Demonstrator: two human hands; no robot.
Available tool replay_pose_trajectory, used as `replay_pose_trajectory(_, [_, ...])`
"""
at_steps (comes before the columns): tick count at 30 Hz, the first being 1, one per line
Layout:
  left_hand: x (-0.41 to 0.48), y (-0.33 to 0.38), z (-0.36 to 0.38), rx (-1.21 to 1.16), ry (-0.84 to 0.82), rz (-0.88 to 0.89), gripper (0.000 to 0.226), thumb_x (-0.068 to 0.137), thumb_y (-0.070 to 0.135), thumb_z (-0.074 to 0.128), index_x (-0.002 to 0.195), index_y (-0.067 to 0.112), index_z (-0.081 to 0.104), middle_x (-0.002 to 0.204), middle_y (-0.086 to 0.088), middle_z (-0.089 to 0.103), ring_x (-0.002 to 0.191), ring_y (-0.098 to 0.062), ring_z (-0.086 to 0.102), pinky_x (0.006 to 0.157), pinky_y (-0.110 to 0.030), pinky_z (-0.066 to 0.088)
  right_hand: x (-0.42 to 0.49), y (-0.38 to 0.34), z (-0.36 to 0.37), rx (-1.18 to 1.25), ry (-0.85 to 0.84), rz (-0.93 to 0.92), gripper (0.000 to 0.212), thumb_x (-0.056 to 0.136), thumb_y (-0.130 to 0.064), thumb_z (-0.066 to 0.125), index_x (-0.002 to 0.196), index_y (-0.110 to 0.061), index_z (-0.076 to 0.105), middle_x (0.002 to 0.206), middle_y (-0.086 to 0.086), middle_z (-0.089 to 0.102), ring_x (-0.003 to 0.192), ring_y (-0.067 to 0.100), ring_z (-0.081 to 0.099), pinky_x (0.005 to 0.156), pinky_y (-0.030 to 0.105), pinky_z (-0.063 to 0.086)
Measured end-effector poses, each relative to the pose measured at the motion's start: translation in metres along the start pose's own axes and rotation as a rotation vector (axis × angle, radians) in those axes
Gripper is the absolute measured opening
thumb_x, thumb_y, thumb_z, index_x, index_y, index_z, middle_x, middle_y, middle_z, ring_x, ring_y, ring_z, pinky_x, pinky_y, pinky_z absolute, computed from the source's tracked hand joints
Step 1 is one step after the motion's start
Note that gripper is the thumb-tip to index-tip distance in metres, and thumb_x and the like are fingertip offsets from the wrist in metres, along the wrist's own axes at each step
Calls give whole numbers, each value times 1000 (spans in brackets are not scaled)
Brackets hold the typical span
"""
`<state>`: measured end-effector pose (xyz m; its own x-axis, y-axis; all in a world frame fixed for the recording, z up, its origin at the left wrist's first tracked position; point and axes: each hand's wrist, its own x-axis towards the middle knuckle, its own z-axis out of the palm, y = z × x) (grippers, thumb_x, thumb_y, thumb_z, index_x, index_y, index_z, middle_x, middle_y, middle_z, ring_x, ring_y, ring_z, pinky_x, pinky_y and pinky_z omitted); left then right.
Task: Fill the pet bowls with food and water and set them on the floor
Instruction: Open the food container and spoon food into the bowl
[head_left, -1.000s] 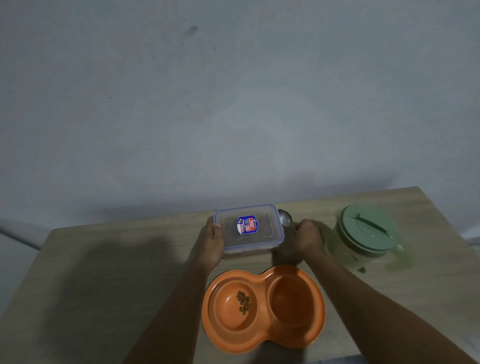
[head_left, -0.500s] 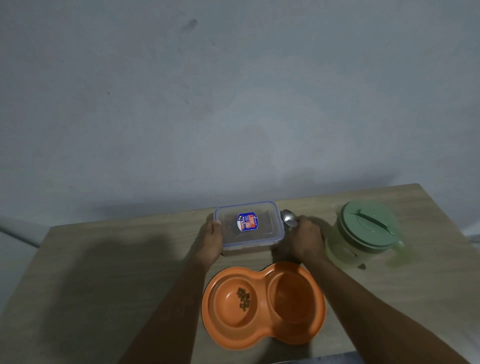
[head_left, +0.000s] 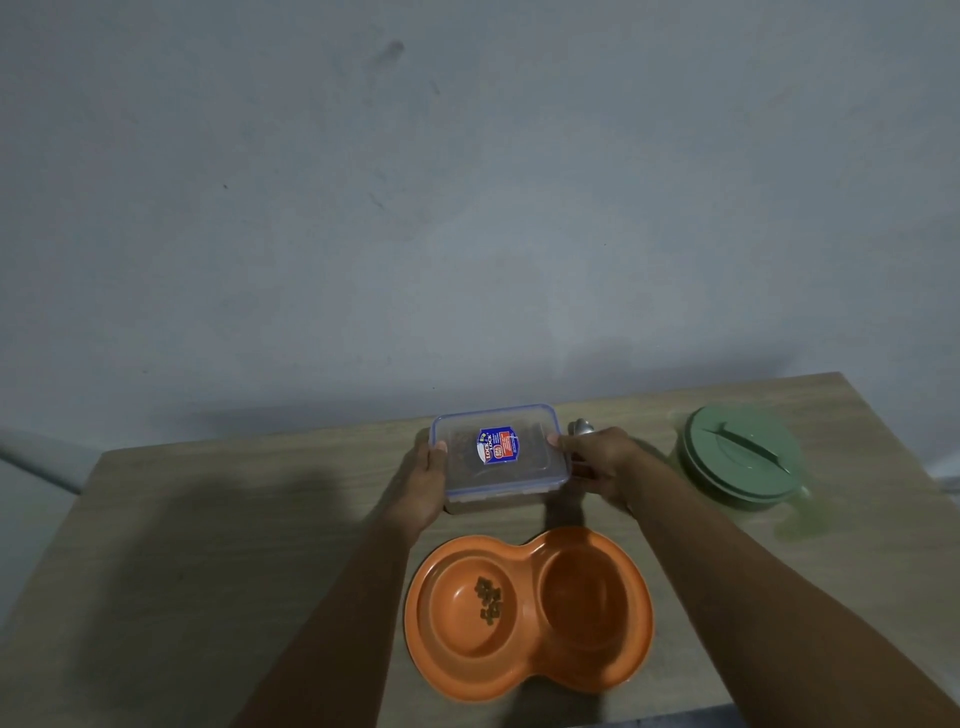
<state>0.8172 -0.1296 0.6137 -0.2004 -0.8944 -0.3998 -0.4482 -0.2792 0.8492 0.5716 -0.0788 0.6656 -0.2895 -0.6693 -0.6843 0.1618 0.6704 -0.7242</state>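
An orange double pet bowl lies on the wooden table near its front edge. Its left well holds a few brown kibbles; the right well looks bare. Behind it stands a clear food container with a blue-rimmed lid and a label. My left hand grips its left side, and my right hand presses its right side, thumb on the lid edge. A metal spoon peeks out behind my right hand. A pale green lidded pitcher stands to the right.
A grey wall rises right behind the table's far edge. The table's left half carries only shadow. The table's right edge runs close past the pitcher.
My right hand has shifted from beside the spoon onto the container's right side. The view has tilted slightly, so everything sits a bit higher in frame.
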Motion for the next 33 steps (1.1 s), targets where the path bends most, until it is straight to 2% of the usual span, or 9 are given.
replay_pose_trajectory(3, [-3, 2, -1, -23, -16, 22, 45, 102, 64, 26, 142, 48, 38, 136, -2, 58, 111, -21, 64, 98, -53, 56, 3, -5, 1, -9, 7, 29, 35, 87, -18, 75, 112, 0, 58, 104, 19, 71, 84, 30, 72, 61, 37, 59])
replay_pose_trajectory(5, [-3, 1, -1, -24, -16, 34, 45, 97, 69, 27, 138, 54, 39, 136, -2, 58, 111, -21, 65, 96, -54, 58, 3, -7, 2, -17, 0, 35, 34, 88, -17, 74, 111, 1, 58, 105, 20, 70, 84, 31, 72, 64, 39, 59])
replay_pose_trajectory(8, [-1, -4, 0, -18, -35, 57, 28, 90, 77, 29, 115, 75, 41, 135, 2, 59, 112, -21, 66, 95, -55, 59, 3, -7, 0, -19, -5, 30, 34, 88, -16, 75, 112, 1, 58, 105, 20, 70, 86, 31, 71, 66, 39, 59])
replay_pose_trajectory(10, [0, -6, -1, -15, -34, 75, 23, 85, 82, 30, 107, 82, 39, 133, 4, 61, 112, -21, 67, 93, -55, 59, 3, -7, -1, -25, -10, 24, 35, 87, -17, 75, 112, 2, 58, 105, 20, 71, 87, 32, 72, 68, 41, 60])
replay_pose_trajectory(17, [-8, -6, -9, -15, -71, 128, 45, 75, 95, 39, 114, 74, 46, 121, 12, 70, 106, -14, 73, 87, -51, 63, -1, -9, 0, -76, -11, 2, 28, 91, -17, 71, 108, 1, 58, 101, 19, 71, 85, 30, 72, 76, 43, 62])
replay_pose_trajectory(25, [-8, -2, -10, 10, -54, 134, 49, 70, 98, 35, 111, 73, 45, 120, 12, 69, 106, -13, 71, 90, -51, 62, -5, -10, 2, -48, -12, 31, 35, 90, -18, 72, 116, 0, 57, 109, 20, 69, 88, 33, 70, 73, 43, 62])
replay_pose_trajectory(29, [-7, -3, -9, 35, -28, 133, 20, 91, 78, 38, 109, 74, 46, 117, 15, 68, 106, -12, 70, 89, -50, 62, -6, -6, 9, -79, 111, -56, 40, 90, -17, 73, 122, -2, 54, 118, 21, 62, 94, 35, 65, 57, 38, 59])
replay_pose_trajectory(31, [-8, -1, -10, 57, -3, 124, 15, 96, 70, 40, 108, 70, 49, 113, 15, 68, 105, -15, 70, 87, -51, 62, -5, -1, 11, -69, 103, -95, 32, 91, -17, 71, 115, -6, 53, 121, 20, 59, 100, 35, 62, 64, 39, 59])
replay_pose_trajectory(33, [-11, 4, -10, 52, 48, 78, 23, 97, 65, 47, 112, 50, 56, 107, 10, 68, 100, -20, 71, 85, -51, 63, -4, 2, 10, -51, 119, -116, 32, 90, -16, 73, 111, -12, 49, 121, 17, 55, 103, 36, 60, 74, 46, 61])
